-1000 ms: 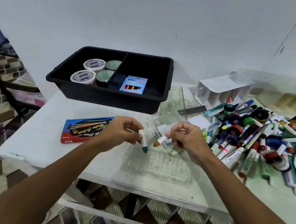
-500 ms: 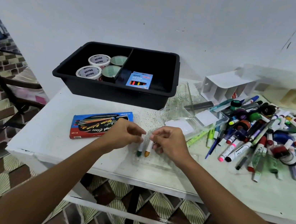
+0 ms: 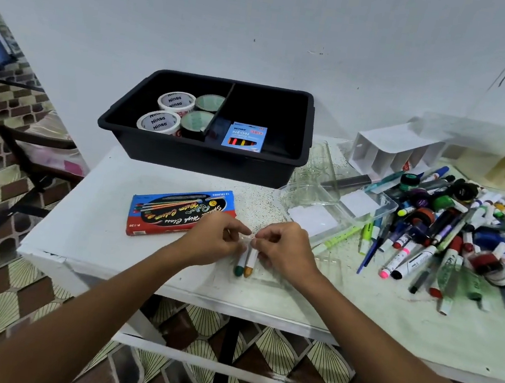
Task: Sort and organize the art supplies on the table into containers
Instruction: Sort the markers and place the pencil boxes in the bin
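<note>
My left hand (image 3: 217, 240) pinches a green-tipped crayon (image 3: 239, 266) and my right hand (image 3: 285, 249) pinches an orange-tipped crayon (image 3: 249, 264). Both crayons lie side by side, tips toward me, over a clear shallow tray (image 3: 314, 275) near the table's front edge. A black divided bin (image 3: 292, 171) stands at the back with tape rolls (image 3: 158, 121) in its left part and a blue neon crayon box (image 3: 244, 136) in its right part. A big heap of markers and pens (image 3: 450, 236) covers the table's right side.
A red and blue watercolour pencil box (image 3: 178, 212) lies left of my hands. A clear plastic container (image 3: 368, 206) and a white slotted organiser (image 3: 388, 153) sit between the bin and the heap. A dark chair (image 3: 31, 143) stands left of the white table (image 3: 85, 230).
Both hands have come down and together. The two crayons, held apart and angled a second ago, now lie parallel in the clear tray.
</note>
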A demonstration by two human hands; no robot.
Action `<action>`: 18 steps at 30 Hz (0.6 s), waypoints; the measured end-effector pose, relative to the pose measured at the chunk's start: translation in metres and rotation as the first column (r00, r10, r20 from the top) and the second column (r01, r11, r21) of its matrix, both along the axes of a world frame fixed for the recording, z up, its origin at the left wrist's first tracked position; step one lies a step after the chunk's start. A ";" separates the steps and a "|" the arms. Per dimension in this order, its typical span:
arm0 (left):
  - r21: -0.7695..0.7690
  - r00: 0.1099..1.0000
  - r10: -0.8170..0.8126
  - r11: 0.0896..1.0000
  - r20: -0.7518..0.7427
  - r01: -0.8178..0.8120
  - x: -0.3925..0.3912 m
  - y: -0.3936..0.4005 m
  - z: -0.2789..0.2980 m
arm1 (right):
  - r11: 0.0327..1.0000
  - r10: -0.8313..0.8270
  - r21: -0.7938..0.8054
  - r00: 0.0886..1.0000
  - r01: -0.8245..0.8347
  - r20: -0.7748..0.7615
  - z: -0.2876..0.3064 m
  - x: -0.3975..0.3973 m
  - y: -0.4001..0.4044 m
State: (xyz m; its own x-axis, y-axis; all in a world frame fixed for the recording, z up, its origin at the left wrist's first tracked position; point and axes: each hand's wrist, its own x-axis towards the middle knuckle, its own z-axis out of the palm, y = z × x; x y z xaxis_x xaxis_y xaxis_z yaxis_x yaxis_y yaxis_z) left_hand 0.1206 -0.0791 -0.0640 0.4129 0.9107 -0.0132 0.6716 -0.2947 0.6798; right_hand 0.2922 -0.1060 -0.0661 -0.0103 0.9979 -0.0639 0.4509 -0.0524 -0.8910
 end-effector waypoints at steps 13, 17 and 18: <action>0.093 0.941 -0.254 0.956 -0.225 0.280 -0.024 -0.009 0.000 | 0.989 0.128 0.031 0.948 -0.143 0.290 0.000 -0.001 -0.001; 0.090 0.920 -0.278 0.945 -0.277 0.313 -0.020 -0.007 0.006 | 0.983 0.152 0.044 0.932 -0.176 0.328 0.000 -0.001 0.000; 0.079 0.909 -0.292 0.941 -0.297 0.328 -0.019 -0.004 0.008 | 0.982 0.158 0.045 0.928 -0.183 0.338 0.000 0.000 0.000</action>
